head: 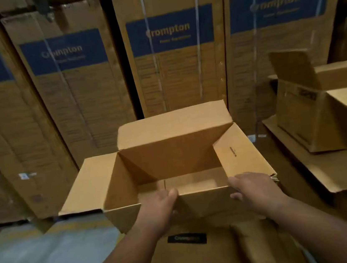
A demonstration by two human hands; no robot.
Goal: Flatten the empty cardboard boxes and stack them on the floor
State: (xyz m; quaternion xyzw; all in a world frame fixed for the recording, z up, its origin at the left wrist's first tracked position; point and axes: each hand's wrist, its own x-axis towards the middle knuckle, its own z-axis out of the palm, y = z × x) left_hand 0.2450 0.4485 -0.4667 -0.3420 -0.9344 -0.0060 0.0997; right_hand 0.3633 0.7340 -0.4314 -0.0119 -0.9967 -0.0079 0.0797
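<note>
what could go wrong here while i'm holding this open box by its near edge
The open box is held only at its near wall: the left hand curls over the rim, the right hand is at the corner. That grip could let it tip away. Its spread flaps could knock the loose box at right. Flattened cardboard underfoot might slide.

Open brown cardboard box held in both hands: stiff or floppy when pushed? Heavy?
Probably light: the open brown cardboard box shows nothing inside, and the left hand and right hand hold it only by its near wall. Likely floppy sideways: all top flaps stand open, so the walls may skew if pushed at a corner. Unlikely to be slippery; the cardboard looks matte.
</note>
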